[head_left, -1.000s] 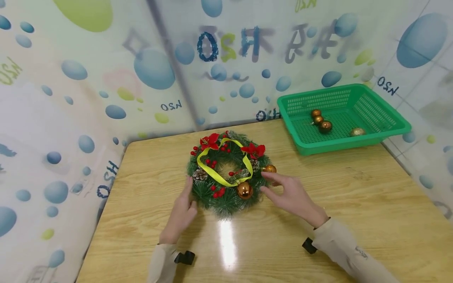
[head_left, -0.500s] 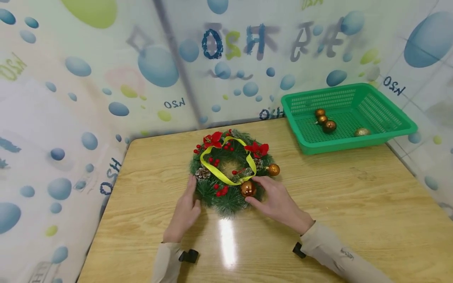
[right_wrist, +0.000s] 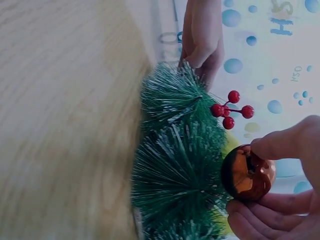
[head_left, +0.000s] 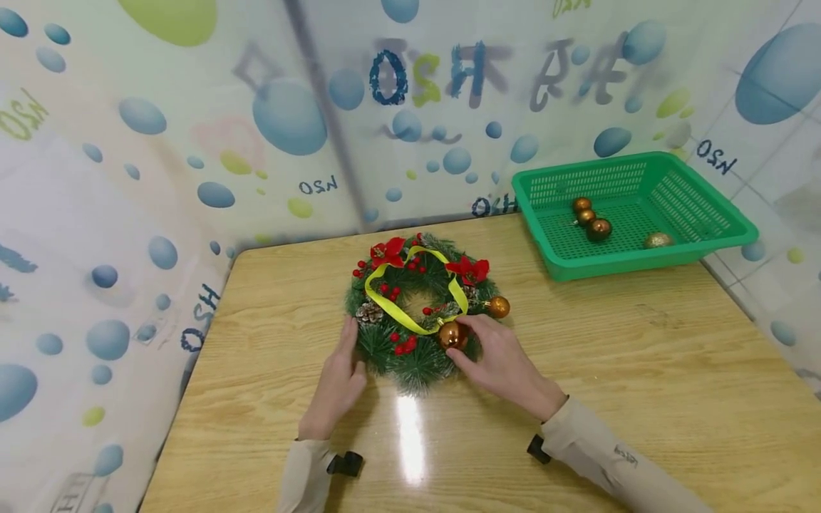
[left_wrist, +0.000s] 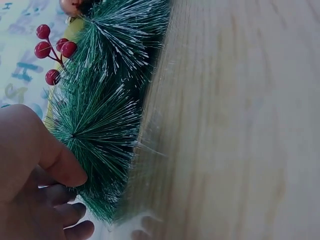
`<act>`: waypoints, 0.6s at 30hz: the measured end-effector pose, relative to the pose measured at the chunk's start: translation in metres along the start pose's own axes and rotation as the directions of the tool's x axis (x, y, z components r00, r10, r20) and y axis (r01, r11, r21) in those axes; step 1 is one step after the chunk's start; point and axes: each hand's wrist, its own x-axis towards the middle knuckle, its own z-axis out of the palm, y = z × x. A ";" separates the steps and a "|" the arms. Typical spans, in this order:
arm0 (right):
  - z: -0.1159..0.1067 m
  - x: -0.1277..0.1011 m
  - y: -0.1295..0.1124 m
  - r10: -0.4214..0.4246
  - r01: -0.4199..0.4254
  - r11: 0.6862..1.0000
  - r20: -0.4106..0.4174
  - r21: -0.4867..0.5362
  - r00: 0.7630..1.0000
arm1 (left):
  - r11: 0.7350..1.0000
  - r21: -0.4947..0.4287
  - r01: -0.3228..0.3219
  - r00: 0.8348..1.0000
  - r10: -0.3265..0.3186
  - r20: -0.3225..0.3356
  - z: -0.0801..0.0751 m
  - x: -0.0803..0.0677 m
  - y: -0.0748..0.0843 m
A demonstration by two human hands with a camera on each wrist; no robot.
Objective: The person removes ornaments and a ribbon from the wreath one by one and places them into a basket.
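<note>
- Left hand (head_left: 336,388): our straight fingers press the wreath (head_left: 420,313), mid-table, toward the far edge.
- Right hand (head_left: 503,367): we pinch the copper bauble (head_left: 452,335) on its near rim.
- Risk, we judge: a hard tug drags the wreath or tears needles.

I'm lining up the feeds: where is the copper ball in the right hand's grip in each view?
Head: the ball sits at the wreath's near rim, centre frame, pinched by the right hand.
Left wrist: only a sliver at the top edge.
Right wrist: lower right.
Shared landmark: the red berries.
</note>
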 end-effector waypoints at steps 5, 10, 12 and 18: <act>-0.003 0.006 -0.004 -0.009 0.009 1.000 0.002 -0.018 1.000 | 1.000 0.000 0.011 1.000 -0.011 -0.003 -0.003 -0.002 -0.001; -0.007 0.013 -0.005 -0.073 0.074 0.994 0.013 -0.077 0.997 | 1.000 0.009 0.011 1.000 -0.011 -0.003 -0.005 -0.002 -0.002; -0.009 0.017 -0.005 -0.093 0.095 0.991 0.022 -0.099 0.995 | 1.000 0.011 0.008 1.000 -0.008 -0.002 -0.005 -0.002 -0.002; -0.015 0.029 -0.005 -0.100 0.107 0.987 0.064 -0.122 0.993 | 1.000 0.007 -0.001 1.000 0.001 0.011 -0.005 0.000 -0.001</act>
